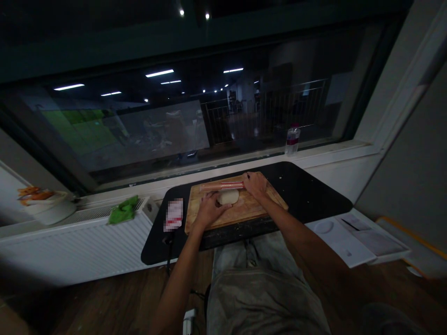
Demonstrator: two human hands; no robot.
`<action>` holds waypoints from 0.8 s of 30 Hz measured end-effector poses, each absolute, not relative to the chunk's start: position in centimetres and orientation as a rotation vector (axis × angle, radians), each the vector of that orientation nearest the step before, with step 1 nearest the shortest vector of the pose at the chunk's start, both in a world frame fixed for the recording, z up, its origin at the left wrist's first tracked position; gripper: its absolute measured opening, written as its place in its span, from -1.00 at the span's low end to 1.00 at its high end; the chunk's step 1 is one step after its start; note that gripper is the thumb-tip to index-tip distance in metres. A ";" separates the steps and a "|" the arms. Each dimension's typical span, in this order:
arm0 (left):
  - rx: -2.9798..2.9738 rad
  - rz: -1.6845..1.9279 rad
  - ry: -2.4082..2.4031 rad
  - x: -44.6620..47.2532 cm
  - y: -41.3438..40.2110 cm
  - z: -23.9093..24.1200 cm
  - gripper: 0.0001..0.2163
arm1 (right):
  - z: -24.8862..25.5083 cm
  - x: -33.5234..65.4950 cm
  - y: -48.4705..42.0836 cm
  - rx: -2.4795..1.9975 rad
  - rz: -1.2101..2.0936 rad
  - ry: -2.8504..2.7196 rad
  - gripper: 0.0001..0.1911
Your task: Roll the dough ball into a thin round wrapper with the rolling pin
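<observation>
A pale lump of dough (pixel 229 197) lies on a wooden cutting board (pixel 240 211) set on a small black table (pixel 307 195). My left hand (pixel 208 209) is curled against the dough's left side. My right hand (pixel 255 183) rests on the right end of a wooden rolling pin (pixel 222 186) with a red band, which lies across the board's far edge just behind the dough. Its fingers are closed over the pin.
A blurred packet (pixel 173 214) lies on the table left of the board. A water bottle (pixel 292 140) stands on the window sill. A green cloth (pixel 123 211) and a white bowl (pixel 52 209) sit on the radiator ledge at left. Papers (pixel 352 237) lie at right.
</observation>
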State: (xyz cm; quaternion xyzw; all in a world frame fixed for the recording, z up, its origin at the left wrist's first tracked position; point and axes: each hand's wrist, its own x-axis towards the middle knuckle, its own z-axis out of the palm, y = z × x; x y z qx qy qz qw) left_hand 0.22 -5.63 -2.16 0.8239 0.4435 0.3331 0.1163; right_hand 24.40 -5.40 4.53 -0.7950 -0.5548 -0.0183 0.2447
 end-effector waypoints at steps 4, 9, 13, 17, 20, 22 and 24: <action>2.364 1.026 1.284 0.2 -5.7 -2.2 -0.50 | 4.7 24.4 -5.4 -2.191 -0.045 -1.536 -0.45; 2.324 1.049 1.309 0.4 -6.0 -2.2 -0.40 | 4.7 24.3 -5.5 -2.173 -0.051 -1.535 -0.44; 2.344 1.051 1.285 0.4 -5.9 -2.4 -0.39 | 4.7 24.3 -5.6 -2.166 -0.065 -1.540 -0.44; 2.333 1.069 1.292 0.3 -6.0 -2.4 -0.36 | 4.7 24.2 -5.5 -2.173 -0.068 -1.524 -0.45; 2.323 1.078 1.276 0.6 -6.4 -2.0 -0.33 | 4.7 24.2 -5.4 -2.192 -0.069 -1.528 -0.44; 2.305 1.115 1.263 0.7 -6.7 -1.6 -0.40 | 4.7 24.3 -5.4 -2.207 -0.069 -1.532 -0.45; 2.242 1.193 1.297 0.6 -6.9 -1.1 -0.60 | 4.7 24.3 -5.4 -2.220 -0.070 -1.519 -0.45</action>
